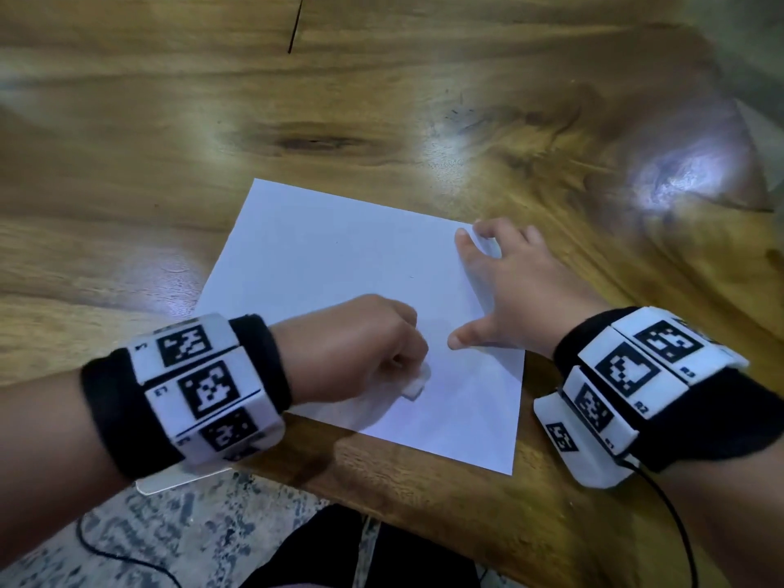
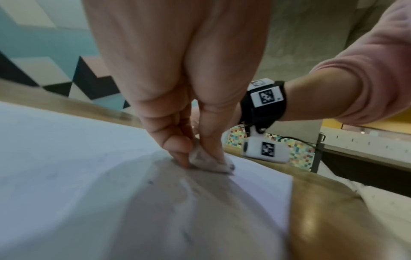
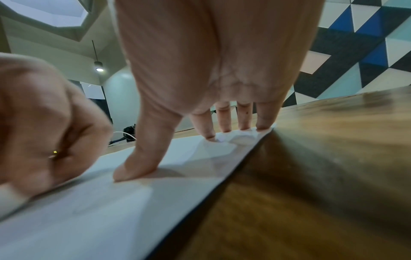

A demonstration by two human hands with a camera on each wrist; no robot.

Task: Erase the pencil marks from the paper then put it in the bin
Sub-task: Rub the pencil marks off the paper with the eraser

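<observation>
Left hand (image 1: 360, 345) fingers pinch eraser (image 1: 415, 386) onto paper (image 1: 339, 265); right hand (image 1: 513, 290), at 2 o'clock, splayed flat pinning its edge.

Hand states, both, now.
Left hand: pinching the eraser against the paper.
Right hand: open, fingers spread, pressing the paper.

Black wristbands (image 1: 271, 358) carry white tagged blocks (image 1: 628, 371) — pink sleeve (image 2: 378, 70), thin black cable (image 1: 674, 515).

Glossy wooden table (image 1: 382, 99), speckled floor (image 1: 169, 524), triangle-patterned wall panels (image 3: 367, 52), lit pendant lamp (image 3: 99, 66)
</observation>
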